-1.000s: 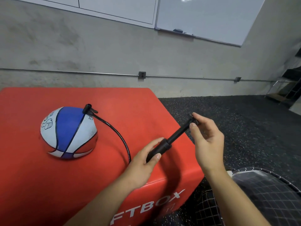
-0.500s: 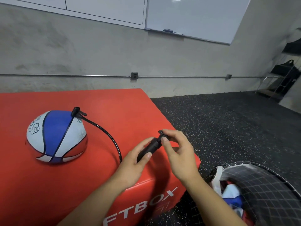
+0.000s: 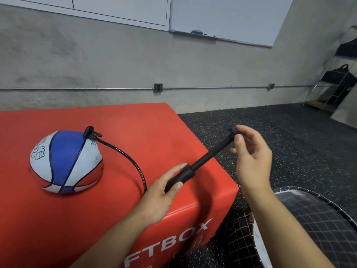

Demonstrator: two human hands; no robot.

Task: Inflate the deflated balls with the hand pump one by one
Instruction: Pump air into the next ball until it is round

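The left hand [image 3: 164,192] is curling its fingers round the barrel of the slim black hand pump [image 3: 195,167] over the red padded box's [image 3: 135,132] right edge. The right hand [image 3: 251,157] is pinching the extended plunger's handle. The pump's black hose [image 3: 133,163] is running to the sagging blue, white and red rubber ball [image 3: 65,161] lying towards the box's left side.

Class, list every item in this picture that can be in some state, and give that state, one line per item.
ball: partly deflated, sagging flat on the red box
hose: plugged into the ball's top
hand pump: plunger pulled out
left hand: grips the pump barrel
right hand: pinches the plunger handle
mesh basket: open, beside the box
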